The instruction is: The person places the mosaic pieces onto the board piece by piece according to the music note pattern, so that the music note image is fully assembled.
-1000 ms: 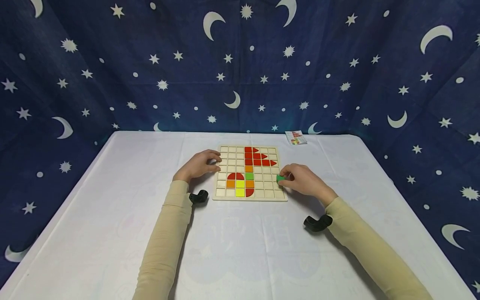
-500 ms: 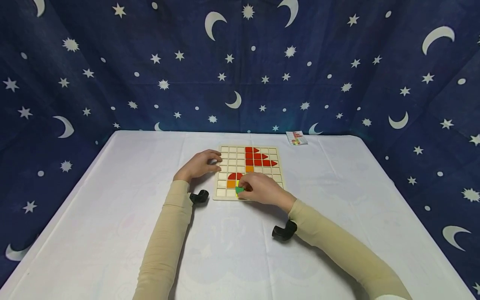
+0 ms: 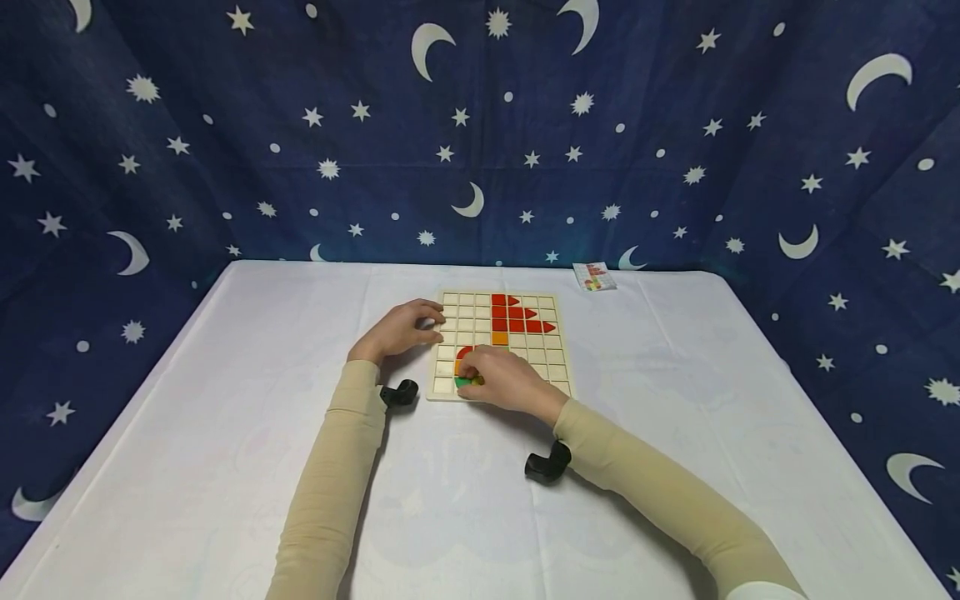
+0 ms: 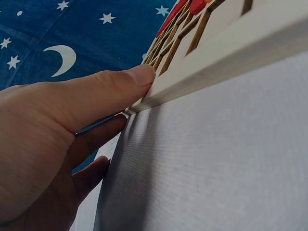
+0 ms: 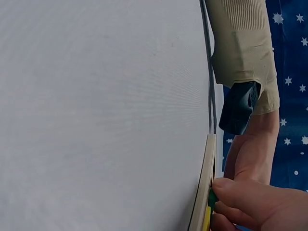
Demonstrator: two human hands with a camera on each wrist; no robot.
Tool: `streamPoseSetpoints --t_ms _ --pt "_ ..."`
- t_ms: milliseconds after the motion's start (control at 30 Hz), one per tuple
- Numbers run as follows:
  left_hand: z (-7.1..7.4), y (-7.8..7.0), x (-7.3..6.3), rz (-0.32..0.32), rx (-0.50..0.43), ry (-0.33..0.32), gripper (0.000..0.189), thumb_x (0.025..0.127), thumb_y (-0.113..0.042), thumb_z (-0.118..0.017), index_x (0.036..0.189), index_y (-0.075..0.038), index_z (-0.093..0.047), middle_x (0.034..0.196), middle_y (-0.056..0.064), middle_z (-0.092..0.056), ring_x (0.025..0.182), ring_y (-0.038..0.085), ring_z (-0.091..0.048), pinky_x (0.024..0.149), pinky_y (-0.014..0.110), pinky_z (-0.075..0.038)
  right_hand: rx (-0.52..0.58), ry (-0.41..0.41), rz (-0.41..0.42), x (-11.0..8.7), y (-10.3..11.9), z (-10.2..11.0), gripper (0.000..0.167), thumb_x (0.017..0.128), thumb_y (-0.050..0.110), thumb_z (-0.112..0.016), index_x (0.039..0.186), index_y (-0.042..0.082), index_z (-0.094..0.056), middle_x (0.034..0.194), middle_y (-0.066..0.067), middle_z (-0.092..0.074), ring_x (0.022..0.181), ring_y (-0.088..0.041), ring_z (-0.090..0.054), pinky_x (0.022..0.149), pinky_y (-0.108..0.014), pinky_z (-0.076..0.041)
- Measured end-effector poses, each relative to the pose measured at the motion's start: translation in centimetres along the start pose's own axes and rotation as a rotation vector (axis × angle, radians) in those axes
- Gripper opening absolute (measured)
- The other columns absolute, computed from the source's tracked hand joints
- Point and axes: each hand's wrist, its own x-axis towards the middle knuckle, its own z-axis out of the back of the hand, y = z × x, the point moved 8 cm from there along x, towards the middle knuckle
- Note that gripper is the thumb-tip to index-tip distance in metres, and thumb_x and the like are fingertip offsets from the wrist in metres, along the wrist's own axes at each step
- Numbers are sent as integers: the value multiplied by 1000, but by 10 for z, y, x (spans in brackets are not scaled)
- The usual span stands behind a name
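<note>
A wooden grid board (image 3: 465, 313) lies on the white-covered table, with red, orange and yellow pieces set in its cells. My right hand (image 3: 510, 382) pinches a small green piece (image 3: 461, 382) over the lower left part of the board, covering several cells there. From the right wrist, the green piece (image 5: 212, 197) shows at the thumb tip, close to a yellow piece (image 5: 207, 219). At the board's left edge rests my left hand (image 3: 393, 332). Its thumb (image 4: 142, 74) touches the rim, while the other fingers lie against or beside the side.
A small printed card (image 3: 595, 276) with a coloured pattern lies near the table's far edge. Red pieces (image 3: 517, 326) form pointed rows at the board's top right, with an orange square (image 3: 499, 338) below. A dark blue curtain (image 3: 360, 192) with moons and stars hangs behind.
My right hand has carried the green piece left, from the board's right edge to its lower left cells. The left hand has stayed at the left edge.
</note>
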Motion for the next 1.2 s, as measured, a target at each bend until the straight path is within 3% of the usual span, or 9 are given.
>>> streamPoseSetpoints --t_ms 400,633,867,1000,1200 --pt "1 0 2 -1 3 0 38 89 -18 -73 122 -1 -66 141 15 -51 135 32 -42 115 43 -31 -15 -20 -5 0 -1 1 14 87 27 -73 95 15 -71 91 5 -62 81 -10 -55 72 -27 -50" --pt "0 0 3 7 6 1 38 88 -18 -74 122 -2 -66 142 14 -51 136 31 -41 116 43 -30 42 -63 -24 -2 -9 9 16 88 27 -73 95 13 -71 91 4 -64 82 -10 -57 74 -26 -51" --pt "-3 0 3 26 10 9 39 88 -18 -74 123 -2 -66 142 14 -50 135 32 -41 116 44 -29 195 -209 -154 -23 -53 52 16 93 23 -67 101 10 -73 92 1 -66 77 -18 -54 69 -31 -47" --pt "-1 2 3 24 11 8 38 88 -19 -74 122 -3 -66 142 14 -51 135 31 -41 116 43 -30 211 -277 -226 -39 -83 72 18 94 22 -65 104 8 -73 99 -5 -67 83 -22 -55 72 -33 -46" --pt "-2 4 2 21 -1 7 38 88 -18 -74 122 -2 -66 142 14 -51 135 32 -42 115 44 -30 218 -318 -360 -59 -129 86 24 97 27 -62 107 8 -71 105 -9 -68 89 -25 -60 76 -38 -49"
